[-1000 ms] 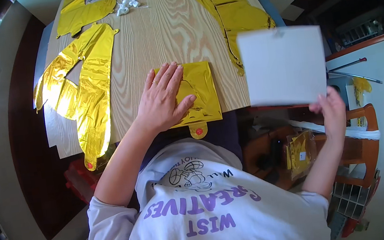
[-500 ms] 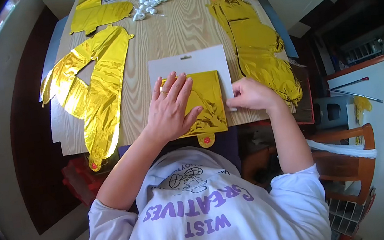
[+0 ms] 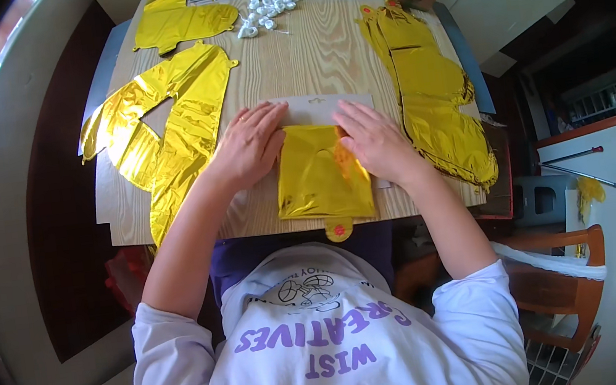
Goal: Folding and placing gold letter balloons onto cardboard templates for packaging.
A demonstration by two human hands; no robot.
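head: left hand (image 3: 247, 147) and right hand (image 3: 378, 140), fingers close together, seemingly square folded gold foil balloon (image 3: 316, 180) over white card (image 3: 313, 112) at counter's (image 3: 251, 216) near edge; next calls for steady alignment.

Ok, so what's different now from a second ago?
The white card, then held up by the right hand, came left and down onto the table, partly under the folded gold foil. The right hand now rests at the foil's right side; the left hand moved off its middle to its left side. The large gold foil piece at left stayed put.
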